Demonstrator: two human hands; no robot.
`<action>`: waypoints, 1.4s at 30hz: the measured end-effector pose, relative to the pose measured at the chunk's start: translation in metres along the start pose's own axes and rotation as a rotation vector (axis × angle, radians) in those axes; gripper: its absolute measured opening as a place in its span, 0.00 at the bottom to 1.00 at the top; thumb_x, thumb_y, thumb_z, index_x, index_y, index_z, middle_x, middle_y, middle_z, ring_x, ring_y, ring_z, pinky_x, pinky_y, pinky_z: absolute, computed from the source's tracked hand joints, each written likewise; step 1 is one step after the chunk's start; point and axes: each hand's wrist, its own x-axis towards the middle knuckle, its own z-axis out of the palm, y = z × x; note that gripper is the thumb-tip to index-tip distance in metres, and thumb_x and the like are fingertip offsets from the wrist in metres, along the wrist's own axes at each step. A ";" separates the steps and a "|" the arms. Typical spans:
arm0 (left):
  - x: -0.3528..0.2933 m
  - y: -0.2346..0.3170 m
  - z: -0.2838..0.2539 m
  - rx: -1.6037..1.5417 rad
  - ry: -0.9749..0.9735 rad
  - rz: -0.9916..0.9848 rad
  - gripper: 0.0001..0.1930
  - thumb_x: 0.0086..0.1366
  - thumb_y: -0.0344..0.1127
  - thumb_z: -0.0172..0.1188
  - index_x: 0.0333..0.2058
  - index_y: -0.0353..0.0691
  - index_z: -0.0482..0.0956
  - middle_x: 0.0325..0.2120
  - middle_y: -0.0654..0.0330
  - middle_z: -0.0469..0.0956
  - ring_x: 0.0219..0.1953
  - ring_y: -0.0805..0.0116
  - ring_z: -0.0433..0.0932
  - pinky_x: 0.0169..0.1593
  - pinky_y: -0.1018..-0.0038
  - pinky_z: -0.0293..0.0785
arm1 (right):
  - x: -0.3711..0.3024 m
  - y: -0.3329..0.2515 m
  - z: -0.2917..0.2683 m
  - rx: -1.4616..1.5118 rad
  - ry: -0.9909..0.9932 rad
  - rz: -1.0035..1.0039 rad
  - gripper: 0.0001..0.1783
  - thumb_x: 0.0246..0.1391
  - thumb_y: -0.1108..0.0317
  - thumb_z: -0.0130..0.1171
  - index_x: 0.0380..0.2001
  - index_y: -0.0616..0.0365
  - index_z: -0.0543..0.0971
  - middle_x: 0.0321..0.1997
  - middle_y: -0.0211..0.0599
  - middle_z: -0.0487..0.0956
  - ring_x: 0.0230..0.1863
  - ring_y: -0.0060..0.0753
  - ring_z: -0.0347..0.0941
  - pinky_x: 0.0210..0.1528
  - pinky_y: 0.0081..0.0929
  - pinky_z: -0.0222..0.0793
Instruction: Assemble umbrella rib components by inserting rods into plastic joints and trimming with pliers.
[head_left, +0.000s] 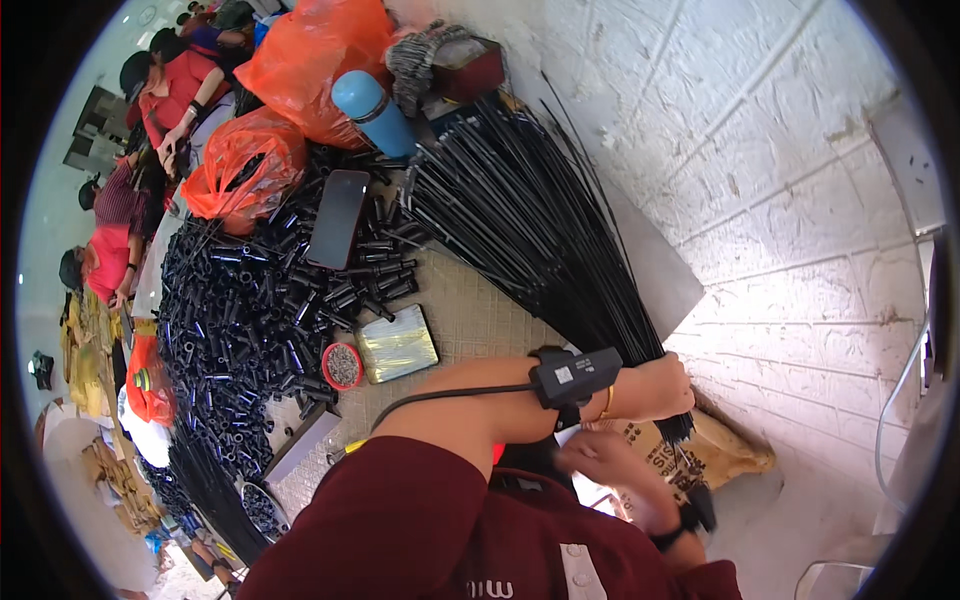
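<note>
My left arm reaches across to the right, and my left hand (660, 388) is closed round the near end of a thick bundle of long thin black rods (530, 230). The rod tips stick out just below that fist. Closer to my body is my right hand (605, 460), with its fingers curled together and slightly blurred. Whatever those fingers may hold is too small or hidden to make out. Below the right hand, a bright white patch shows, and a brown printed sack (725, 450) lies beyond it.
Left of the rods, many short black tubular parts (250, 290) are heaped on the table, a phone (338, 220) on top. Nearby are a foil-lined tray (398, 343), a small red dish (342, 366), a blue bottle (375, 112) and orange bags (315, 65). A white wall (790, 230) stands right; people work far left.
</note>
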 end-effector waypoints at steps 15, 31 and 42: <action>-0.022 0.020 -0.005 -0.407 0.358 -0.255 0.06 0.53 0.31 0.54 0.30 0.39 0.76 0.27 0.61 0.78 0.35 0.61 0.77 0.40 0.66 0.70 | 0.095 -0.037 -0.053 -1.009 0.636 0.167 0.66 0.30 0.47 0.71 0.67 0.52 0.41 0.68 0.62 0.41 0.67 0.66 0.40 0.58 0.68 0.46; -0.295 -0.141 -0.180 0.264 0.572 -1.336 0.15 0.51 0.34 0.57 0.39 0.36 0.76 0.32 0.52 0.75 0.38 0.50 0.74 0.43 0.62 0.72 | 0.093 -0.032 -0.048 -1.046 0.772 0.024 0.63 0.28 0.49 0.72 0.65 0.57 0.48 0.66 0.64 0.46 0.66 0.62 0.44 0.61 0.57 0.45; -0.338 -0.215 -0.189 0.520 0.672 -1.294 0.10 0.56 0.33 0.53 0.34 0.38 0.79 0.24 0.49 0.78 0.27 0.52 0.78 0.33 0.62 0.74 | 0.100 -0.027 -0.050 -1.021 0.793 0.018 0.61 0.27 0.51 0.73 0.64 0.58 0.51 0.66 0.63 0.46 0.66 0.63 0.43 0.62 0.58 0.42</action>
